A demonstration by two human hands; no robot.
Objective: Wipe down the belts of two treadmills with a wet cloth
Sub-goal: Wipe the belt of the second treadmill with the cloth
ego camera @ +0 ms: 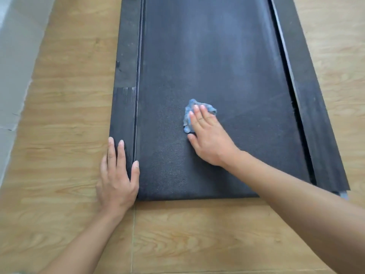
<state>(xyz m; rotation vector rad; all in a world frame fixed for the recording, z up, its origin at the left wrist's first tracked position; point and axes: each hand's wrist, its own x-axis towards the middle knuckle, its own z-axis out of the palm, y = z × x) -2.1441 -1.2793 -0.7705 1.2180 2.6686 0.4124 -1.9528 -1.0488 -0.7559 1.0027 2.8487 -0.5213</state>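
Two hands flat, neither gripping: our right hand (209,139) presses the bunched cloth (188,118) onto the belt (217,66) near its near end, fingers straight over it, likely so the palm spreads wiping pressure. Our left hand (116,175) lies spread on the left rail (124,107), holding nothing; we judge it braces our lean over the belt.

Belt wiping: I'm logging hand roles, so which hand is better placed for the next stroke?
Right. The right hand presses the blue cloth on the belt; the left hand rests flat on the left side rail, away from the cloth.
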